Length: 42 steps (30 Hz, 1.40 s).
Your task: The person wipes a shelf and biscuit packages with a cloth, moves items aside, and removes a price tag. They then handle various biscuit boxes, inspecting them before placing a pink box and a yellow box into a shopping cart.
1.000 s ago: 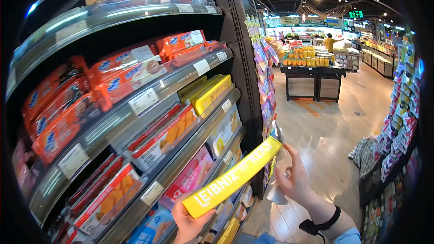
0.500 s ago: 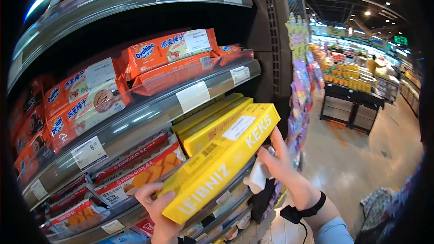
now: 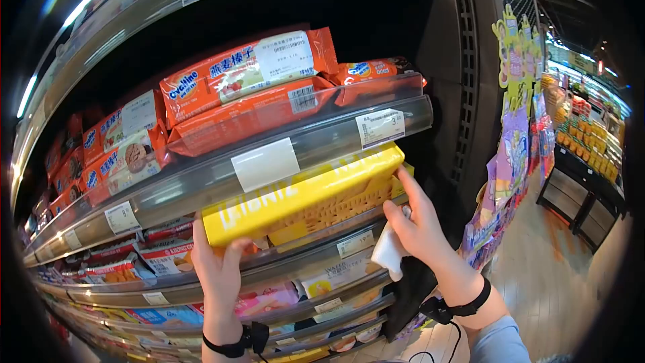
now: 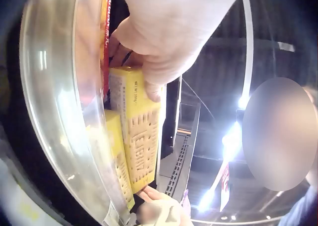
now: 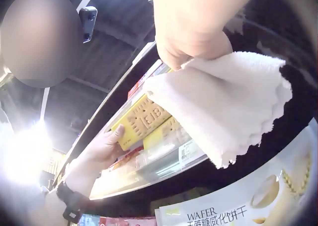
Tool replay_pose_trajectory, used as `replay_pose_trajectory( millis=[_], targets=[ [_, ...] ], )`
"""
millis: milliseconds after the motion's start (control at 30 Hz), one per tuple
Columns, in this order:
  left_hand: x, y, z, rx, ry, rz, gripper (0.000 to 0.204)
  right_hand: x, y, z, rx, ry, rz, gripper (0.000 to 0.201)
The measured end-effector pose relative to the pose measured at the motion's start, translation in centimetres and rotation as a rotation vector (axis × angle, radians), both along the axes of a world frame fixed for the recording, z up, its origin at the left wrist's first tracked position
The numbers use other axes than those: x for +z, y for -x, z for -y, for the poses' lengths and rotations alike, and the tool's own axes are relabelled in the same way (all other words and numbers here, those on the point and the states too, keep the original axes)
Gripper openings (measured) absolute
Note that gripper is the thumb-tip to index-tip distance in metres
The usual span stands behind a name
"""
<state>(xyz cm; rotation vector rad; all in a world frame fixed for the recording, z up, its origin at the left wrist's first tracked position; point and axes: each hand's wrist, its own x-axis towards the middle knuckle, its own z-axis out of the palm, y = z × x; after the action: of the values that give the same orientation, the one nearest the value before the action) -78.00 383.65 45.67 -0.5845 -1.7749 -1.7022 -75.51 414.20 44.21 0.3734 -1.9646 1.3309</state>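
Note:
A yellow Leibniz biscuit box (image 3: 302, 195) lies lengthwise between my two hands, at the front of a shelf. My left hand (image 3: 216, 265) grips its left end, with the thumb on the face that shows in the left wrist view. At the other end, my right hand (image 3: 423, 228) has its index finger against the box's edge. A white cloth (image 5: 223, 97) hangs from the right hand's curled fingers. Another yellow biscuit box (image 4: 117, 151) sits on the shelf right beside the held one.
Orange Ovaltine packs (image 3: 242, 70) fill the shelf above, behind a clear front lip with price tags (image 3: 381, 128). Red Khong Guan packs (image 3: 168, 255) stand to the left. A wafer pack (image 5: 243, 206) is below. Purple hanging packs (image 3: 500, 175) line the rack's right end.
The box has moved from in front of the shelves up to the shelf with the yellow boxes, and its patterned face has come into view. Both hands moved with it; the head view turned toward the shelves.

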Motion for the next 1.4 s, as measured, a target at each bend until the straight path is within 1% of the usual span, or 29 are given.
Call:
replay_pose_trajectory(
  millis=[100,133,167,233,267,300,367,400,500,533,667,733,767,833,867,900,967,1100,1167,1200,1267,1300,1367,1400],
  targets=[
    [1.1,0.6,-0.6,-0.001,-0.048,0.211,0.036,0.8,0.6,-0.9,0.017,-0.041,0.011,0.057],
    [1.4,1.8,-0.8,0.175,0.086,0.113,0.028,0.8,1.3,-1.5,0.003,-0.038,-0.025,0.056],
    [1.7,2.0,-0.9,0.193,0.088,0.116,0.028,1.1,1.4,-1.7,-0.004,-0.037,-0.026,0.056],
    [3.5,1.3,-2.7,0.278,0.384,0.104,0.018,1.4,1.6,-2.3,-0.049,-0.043,-0.012,0.056],
    [3.6,1.5,-3.3,0.299,0.403,0.078,0.021,1.5,1.6,-2.5,-0.084,-0.054,-0.009,0.057],
    [3.8,1.5,-3.9,0.312,0.401,0.083,0.021,1.6,1.5,-2.6,-0.071,-0.055,-0.007,0.057],
    [4.2,1.4,-4.6,0.349,0.447,0.163,0.028,1.4,1.3,-2.6,-0.130,-0.049,-0.011,0.058],
    [4.1,1.6,-4.7,0.298,0.385,0.117,0.032,1.3,1.3,-2.6,-0.120,-0.052,-0.020,0.059],
    [4.1,1.8,-4.9,0.380,0.432,0.174,0.034,1.1,1.4,-3.2,-0.120,-0.091,-0.058,0.059],
    [4.6,1.3,-5.4,0.378,0.435,0.185,0.035,1.1,1.5,-3.3,-0.095,-0.061,-0.048,0.060],
    [4.2,1.6,-5.4,0.420,0.488,0.186,0.035,0.7,1.6,-3.7,-0.081,-0.057,-0.059,0.060],
    [4.0,1.8,-5.2,0.403,0.482,0.127,0.036,1.0,1.2,-3.8,-0.030,-0.030,-0.039,0.060],
    [4.2,1.6,-5.3,0.411,0.484,0.135,0.036,1.1,1.1,-3.7,-0.020,-0.028,-0.032,0.060],
    [4.6,1.1,-5.7,0.389,0.445,0.161,0.037,1.1,1.0,-3.7,-0.013,0.003,0.014,0.060],
    [4.2,1.4,-5.4,0.381,0.426,0.121,0.042,0.9,1.1,-3.7,-0.019,-0.002,0.001,0.060],
    [4.0,1.5,-5.3,0.386,0.427,0.125,0.042,0.8,1.2,-3.7,-0.013,0.000,0.003,0.060],
    [3.7,1.6,-5.3,0.277,0.339,-0.010,0.042,0.7,1.2,-4.0,0.026,0.037,-0.004,0.061],
    [3.7,1.4,-4.9,0.199,0.328,0.091,0.037,0.9,0.6,-3.9,0.018,0.029,0.001,0.060],
    [2.9,1.7,-4.7,0.139,0.164,0.034,0.045,1.2,0.4,-3.8,0.060,0.098,0.021,0.059],
    [2.8,1.6,-4.8,0.135,0.165,0.022,0.045,1.1,0.5,-3.9,0.055,0.099,0.009,0.059],
    [2.2,0.9,-4.8,0.094,0.086,-0.054,0.050,0.5,0.5,-3.8,0.141,0.199,-0.007,0.056],
    [1.6,1.0,-4.6,0.090,0.089,-0.064,0.050,0.8,0.1,-3.7,0.223,0.238,0.012,0.056],
    [-0.2,1.6,-3.9,0.165,0.190,-0.132,0.052,0.6,-0.4,-3.6,0.225,0.213,0.036,0.056],
    [-0.5,1.5,-4.4,0.194,0.174,-0.228,0.053,0.5,-0.5,-3.5,0.222,0.217,0.029,0.056]
  ],
)
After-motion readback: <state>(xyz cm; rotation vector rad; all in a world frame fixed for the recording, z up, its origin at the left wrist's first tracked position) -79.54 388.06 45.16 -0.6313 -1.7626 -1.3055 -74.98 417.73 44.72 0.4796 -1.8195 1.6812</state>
